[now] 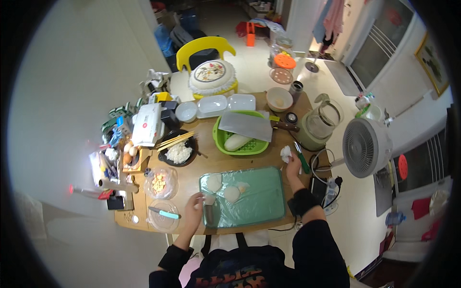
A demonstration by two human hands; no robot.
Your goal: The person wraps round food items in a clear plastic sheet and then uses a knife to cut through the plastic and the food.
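Observation:
A green tray or board [257, 198] under clear plastic film lies before me, with several pale round slices [231, 194] at its left part. My left hand [195, 208] is at the tray's left edge, its fingertips close to a slice; whether they hold something is unclear. My right hand [293, 166], past the tray's upper right corner, grips a crumpled white tissue [286, 153]. Just right of it lies a green-handled peeler or knife [302, 158]. Beyond the tray, a cleaver [245, 125] rests across a green basket [216, 138] holding a peeled white vegetable [237, 142].
To the left are a black bowl of rice [179, 153] with chopsticks, a bag of diced food [159, 183], and a turquoise-handled knife [165, 213] on a clear lid. Plastic containers [212, 105] line the far edge. A kettle appliance [318, 122] and cables stand right.

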